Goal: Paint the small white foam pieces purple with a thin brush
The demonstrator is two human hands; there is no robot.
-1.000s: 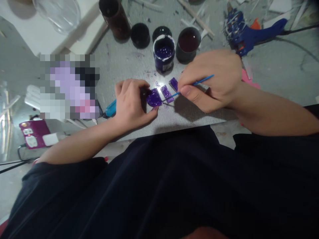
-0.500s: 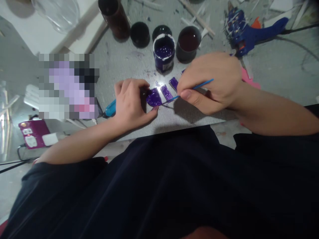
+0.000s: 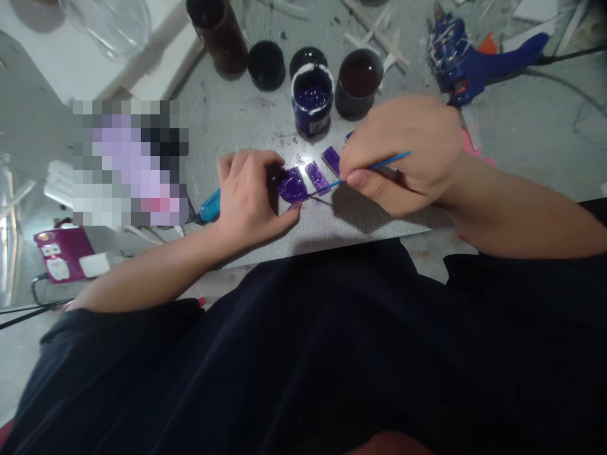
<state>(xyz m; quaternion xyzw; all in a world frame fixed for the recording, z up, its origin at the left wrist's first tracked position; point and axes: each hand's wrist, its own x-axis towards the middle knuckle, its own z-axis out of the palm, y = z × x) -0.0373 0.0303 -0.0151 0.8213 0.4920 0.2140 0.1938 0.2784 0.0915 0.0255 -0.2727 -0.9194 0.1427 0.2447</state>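
A small rounded piece coated in glossy purple paint (image 3: 293, 186) lies on the metal table. My left hand (image 3: 249, 193) steadies it, thumb at its near edge and bent fingers at its far left side. In a pinch, my right hand (image 3: 398, 158) grips a thin blue paintbrush (image 3: 392, 158), whose dark tip meets the piece's lower right edge. A short purple strip (image 3: 317, 178) lies just right of the rounded piece, and another purple strip (image 3: 331, 159) is partly under my right hand. Beyond them stands an open jar of purple paint (image 3: 312, 101) with a white-smeared rim.
A cup of dark liquid (image 3: 359, 79) and a dark round lid (image 3: 266, 65) flank the jar. At the back right is a blue glue gun (image 3: 493, 63) with its cord. A teal-handled tool (image 3: 208, 206) lies by my left wrist; a purple power strip (image 3: 64, 254) is farther left.
My right hand and the paintbrush have shifted slightly to the right, the tip sliding along the rounded piece's edge. My left hand stays in place.
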